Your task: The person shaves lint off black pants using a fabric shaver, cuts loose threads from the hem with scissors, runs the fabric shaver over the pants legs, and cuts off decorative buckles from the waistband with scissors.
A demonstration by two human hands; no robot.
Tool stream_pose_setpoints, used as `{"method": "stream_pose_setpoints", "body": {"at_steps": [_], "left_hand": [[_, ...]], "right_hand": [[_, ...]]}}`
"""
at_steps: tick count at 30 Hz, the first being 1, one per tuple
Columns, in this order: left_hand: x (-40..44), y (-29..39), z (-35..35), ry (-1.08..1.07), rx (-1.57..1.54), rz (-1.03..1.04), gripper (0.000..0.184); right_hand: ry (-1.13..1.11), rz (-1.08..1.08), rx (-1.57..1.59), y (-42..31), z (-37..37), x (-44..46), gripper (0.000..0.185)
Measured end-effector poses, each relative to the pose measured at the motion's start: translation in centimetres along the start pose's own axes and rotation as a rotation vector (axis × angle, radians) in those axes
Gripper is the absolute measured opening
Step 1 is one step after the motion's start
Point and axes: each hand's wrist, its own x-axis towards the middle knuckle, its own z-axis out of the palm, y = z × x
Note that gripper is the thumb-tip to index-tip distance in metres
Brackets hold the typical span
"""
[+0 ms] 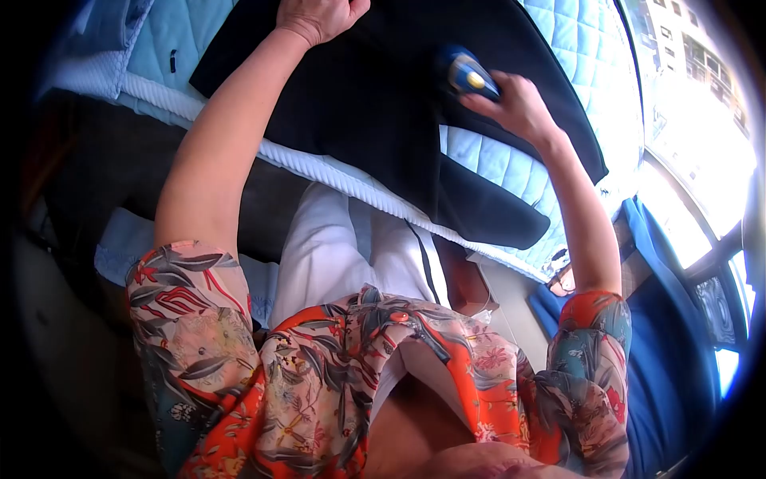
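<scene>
A black garment (pixel 359 104) lies spread over a light blue quilted cover (pixel 487 156). My right hand (pixel 519 104) is wrapped round a dark blue handheld device (pixel 467 76) with a yellow spot, held over the right part of the garment. At the top edge of the view, my left hand (pixel 319 17) rests on the black cloth, its fingers bent and partly cut off by the frame; whether they hold the cloth is hidden.
White ribbed edging (pixel 319 169) runs along the cover's near side. Blue cloth (pixel 654 335) hangs at the right beside a bright window (pixel 702 96). A small black item (pixel 173 61) lies on the cover at the upper left.
</scene>
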Motion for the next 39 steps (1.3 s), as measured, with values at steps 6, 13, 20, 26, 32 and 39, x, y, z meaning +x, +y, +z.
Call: {"method": "stream_pose_setpoints", "body": {"at_steps": [6, 13, 20, 26, 32, 39], "left_hand": [[0.7, 0.1, 0.1, 0.012, -0.013, 0.02, 0.049], [0.3, 1.4, 0.4, -0.032, 0.072, 0.012, 0.05], [0.4, 2.2, 0.6, -0.028, 0.063, 0.047, 0.05], [0.5, 2.5, 0.7, -0.027, 0.091, 0.051, 0.049], [-0.2, -0.3, 3.2, 0.036, 0.157, 0.075, 0.048], [-0.3, -1.2, 3.6, 0.021, 0.158, 0.112, 0.047]], "right_hand": [[-0.067, 0.34, -0.027, 6.3, -0.8, -8.0, 0.052], [0.14, -0.008, 0.031, -2.3, 1.7, 0.9, 0.058], [0.176, 0.374, 0.182, 11.5, 0.2, -9.1, 0.049], [0.184, 0.592, 0.176, 15.9, -1.5, -11.4, 0.046], [0.35, -0.008, 0.142, 5.7, -0.5, 2.3, 0.062], [0.262, 0.389, 0.306, 17.8, -2.7, -6.0, 0.051]]}}
